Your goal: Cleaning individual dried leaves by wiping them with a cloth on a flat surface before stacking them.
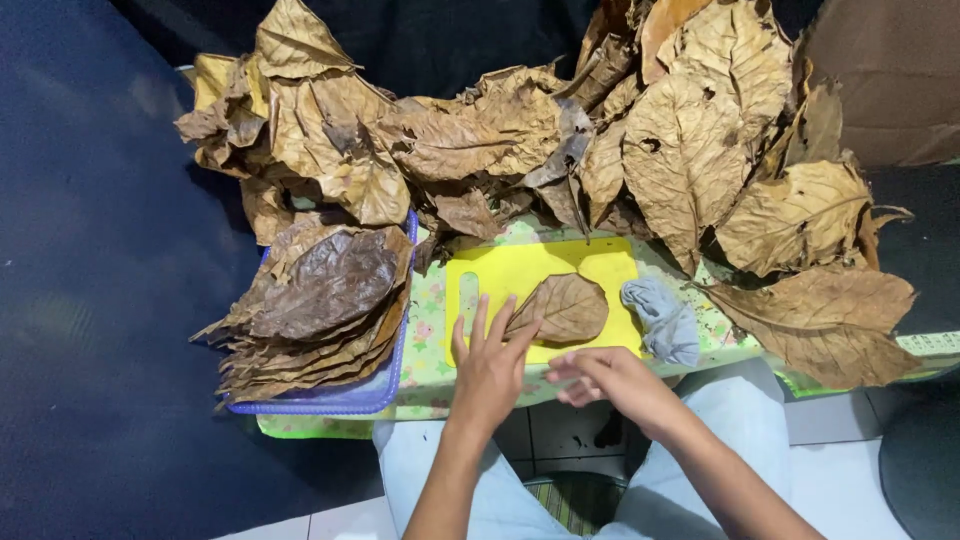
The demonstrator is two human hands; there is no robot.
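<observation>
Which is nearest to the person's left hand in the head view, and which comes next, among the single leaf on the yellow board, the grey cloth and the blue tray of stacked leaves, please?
From the left hand:
1. Single leaf, on the yellow board, at the fingertips.
2. Blue tray, to the left, holding stacked leaves.
3. Grey cloth, to the right, past the board's edge.

I see a small table with a flowery green cloth [428, 352] over it. A yellow cutting board [520, 272] lies flat in the middle of the cloth. One dry brown leaf [565, 307] rests on the board. A crumpled grey rag [663, 318] lies at the board's right edge, partly on the cloth. On the left end sits a blue tray [370, 397] with a flat stack of dark leaves [320, 310] in it. A big loose pile of dry leaves [560, 140] covers the back and right side.
</observation>
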